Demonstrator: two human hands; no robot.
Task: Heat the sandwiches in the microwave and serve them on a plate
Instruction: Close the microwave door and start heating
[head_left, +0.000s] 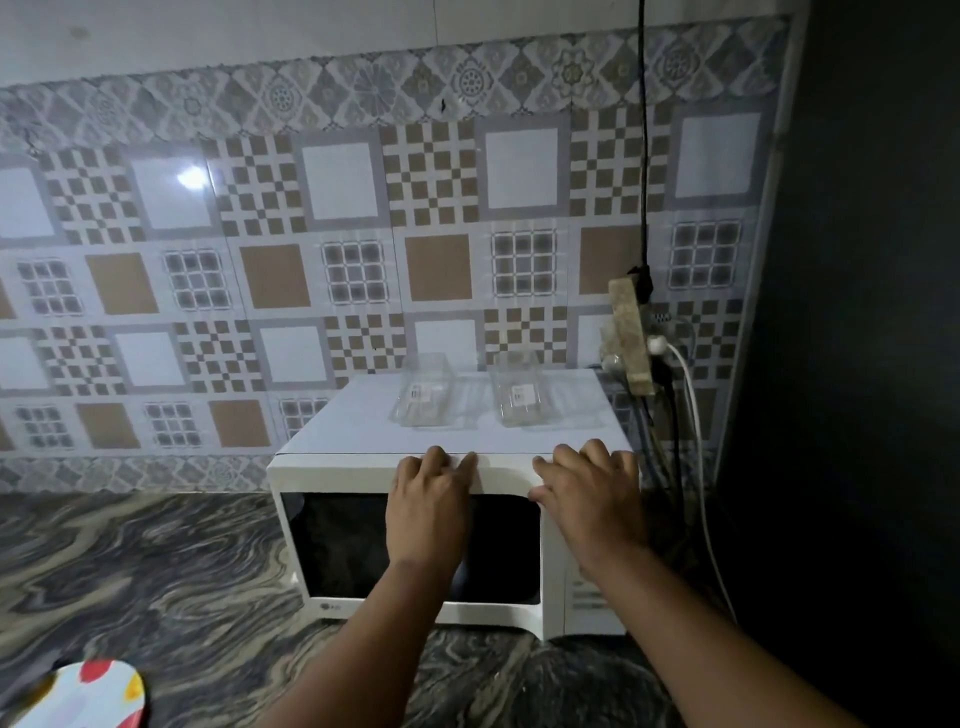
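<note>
Plate (88, 693) seen on counter (156, 571), well left of and below left hand (428, 499). Both hands, right hand (589, 499) included, laid with fingers relaxed on microwave (363, 470) top front edge. Two clear containers (431, 397) set just beyond fingertips. Sandwiches not discernible.

Dim, soft picture; glare spot on the wall tiles (189, 179), dark right side, bowed edges.

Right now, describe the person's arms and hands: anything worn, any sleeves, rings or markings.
Both forearms are bare as far as the frame shows; no sleeve edge comes into view. The left hand and right hand wear no gloves, and no watch or bracelet shows at either wrist. No ring is visible on the fingers that show. The dim light hides finer markings.
</note>
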